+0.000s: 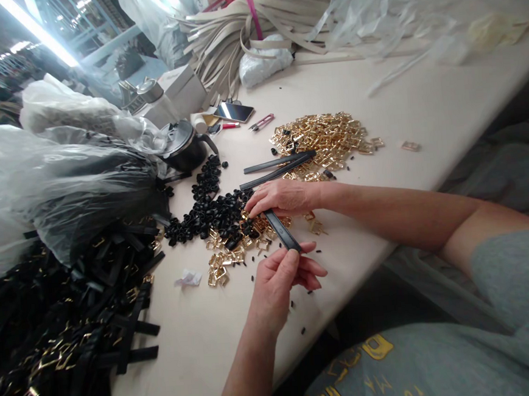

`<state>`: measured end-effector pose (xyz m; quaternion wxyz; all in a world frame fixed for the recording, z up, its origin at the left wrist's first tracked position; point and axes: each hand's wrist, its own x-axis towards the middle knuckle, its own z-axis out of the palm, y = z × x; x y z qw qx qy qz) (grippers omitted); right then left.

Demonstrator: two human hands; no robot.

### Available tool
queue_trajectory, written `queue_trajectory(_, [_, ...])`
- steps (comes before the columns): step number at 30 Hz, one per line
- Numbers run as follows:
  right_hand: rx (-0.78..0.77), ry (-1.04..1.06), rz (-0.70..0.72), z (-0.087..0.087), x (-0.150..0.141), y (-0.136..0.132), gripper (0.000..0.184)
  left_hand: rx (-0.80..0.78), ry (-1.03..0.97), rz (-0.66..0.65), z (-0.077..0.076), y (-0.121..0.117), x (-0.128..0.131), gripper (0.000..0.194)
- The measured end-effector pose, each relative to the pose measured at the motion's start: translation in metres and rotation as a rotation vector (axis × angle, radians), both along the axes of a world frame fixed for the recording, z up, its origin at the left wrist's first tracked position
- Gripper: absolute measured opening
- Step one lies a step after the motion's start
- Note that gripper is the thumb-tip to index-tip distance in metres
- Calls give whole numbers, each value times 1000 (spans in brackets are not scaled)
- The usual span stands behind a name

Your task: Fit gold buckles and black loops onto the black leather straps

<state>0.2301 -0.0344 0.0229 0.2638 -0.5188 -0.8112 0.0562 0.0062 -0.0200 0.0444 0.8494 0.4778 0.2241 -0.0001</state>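
Note:
My left hand pinches one end of a short black leather strap between thumb and forefinger, its other fingers loosely spread. The strap's far end reaches up to my right hand, which partly covers it. That hand lies over the heap, fingers bent, with a small gold buckle at the fingertips. Beneath and beside it are a pile of small black loops and loose gold buckles. Two more black straps lie just beyond, touching a large heap of gold buckles.
At left, finished-looking black straps with buckles are heaped under plastic bags. A black lidded mug, phone and thread snips stand behind. Beige strap bundles and clear plastic lie along the far side.

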Motion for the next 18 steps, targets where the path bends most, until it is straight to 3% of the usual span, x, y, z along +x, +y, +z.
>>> queue_trajectory(14, [1,-13,-21,-1,0,1,28,15,27,-17,-2,-1,0,48])
queue_trajectory(18, [67,-70,-23,6,0,-1,28,16,32,114,-7,9,2,40])
